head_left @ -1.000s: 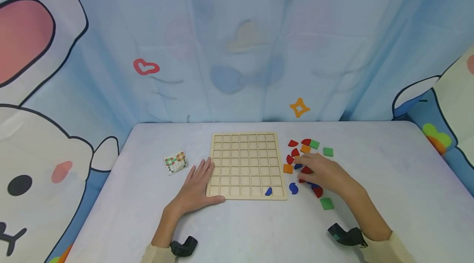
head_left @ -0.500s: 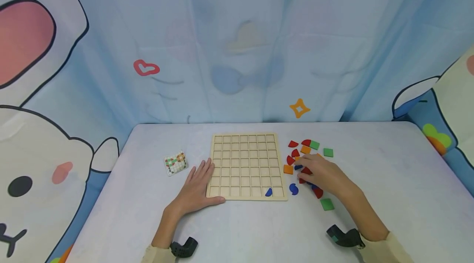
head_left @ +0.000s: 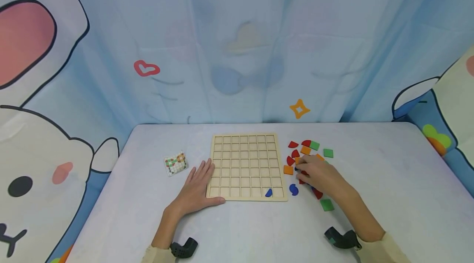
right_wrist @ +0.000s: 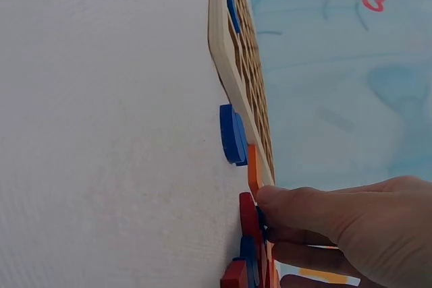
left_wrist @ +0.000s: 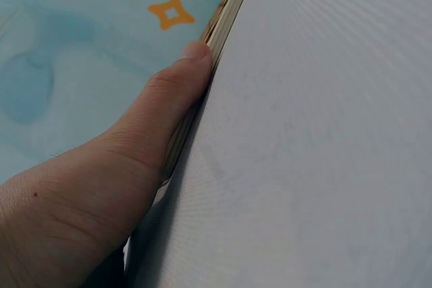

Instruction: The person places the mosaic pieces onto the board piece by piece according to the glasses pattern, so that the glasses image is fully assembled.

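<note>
My left hand (head_left: 196,187) lies spread at the left edge of the wooden grid board (head_left: 245,167); in the left wrist view its thumb (left_wrist: 182,79) presses along the board's front edge (left_wrist: 233,8). One blue piece (head_left: 268,192) sits in the board's bottom row. Right of the board, my right hand (head_left: 322,174) reaches down into the loose pieces. The right wrist view has that hand (right_wrist: 364,227) with thumb and fingers bent round a dark blue piece (right_wrist: 262,218), mostly hidden, beside an orange piece (right_wrist: 254,168) and a red piece (right_wrist: 248,214).
A small patterned card (head_left: 175,163) lies left of the board. Loose around the right hand are a blue curved piece (head_left: 293,189), an orange square (head_left: 288,170), green squares (head_left: 328,153) and several red pieces (head_left: 293,144). A light blue curtain (head_left: 237,49) hangs behind the table.
My right hand has shifted slightly, its thumb and fingertips closing in round the blue piece, which shows less than before. The left hand and the board have stayed put.
</note>
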The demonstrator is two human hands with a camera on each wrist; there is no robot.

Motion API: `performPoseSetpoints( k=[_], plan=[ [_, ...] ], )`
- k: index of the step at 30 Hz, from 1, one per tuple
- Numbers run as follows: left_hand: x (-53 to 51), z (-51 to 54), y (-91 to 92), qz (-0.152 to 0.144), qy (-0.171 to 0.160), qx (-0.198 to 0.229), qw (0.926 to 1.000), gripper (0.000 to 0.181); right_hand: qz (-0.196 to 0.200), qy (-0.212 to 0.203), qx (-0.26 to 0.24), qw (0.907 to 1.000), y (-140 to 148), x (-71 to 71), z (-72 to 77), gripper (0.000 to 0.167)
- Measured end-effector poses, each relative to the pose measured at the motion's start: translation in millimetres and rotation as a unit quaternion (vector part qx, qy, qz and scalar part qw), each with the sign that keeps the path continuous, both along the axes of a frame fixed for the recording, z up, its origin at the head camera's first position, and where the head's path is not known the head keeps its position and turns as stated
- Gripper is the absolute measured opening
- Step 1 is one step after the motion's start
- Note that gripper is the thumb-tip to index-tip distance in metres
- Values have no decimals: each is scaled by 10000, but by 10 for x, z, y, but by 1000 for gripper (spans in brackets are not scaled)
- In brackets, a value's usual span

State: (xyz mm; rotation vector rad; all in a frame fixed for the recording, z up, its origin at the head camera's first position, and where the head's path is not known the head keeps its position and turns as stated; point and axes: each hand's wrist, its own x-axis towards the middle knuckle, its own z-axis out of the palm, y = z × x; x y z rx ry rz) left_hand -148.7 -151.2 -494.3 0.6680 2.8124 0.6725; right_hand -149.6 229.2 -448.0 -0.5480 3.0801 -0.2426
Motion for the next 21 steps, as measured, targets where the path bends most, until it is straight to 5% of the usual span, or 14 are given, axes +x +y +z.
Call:
performPoseSetpoints(
  k=[13,21],
  plan=[
    [-11,-8,-6,-11,11,-27,10000,111,-69,-3,-373,9993,-49,1,-47,7],
    [-4,-14,-2,0,28,-24,10000,111,-233,187,-329,9990,-102,1,-87,16]
  ],
)
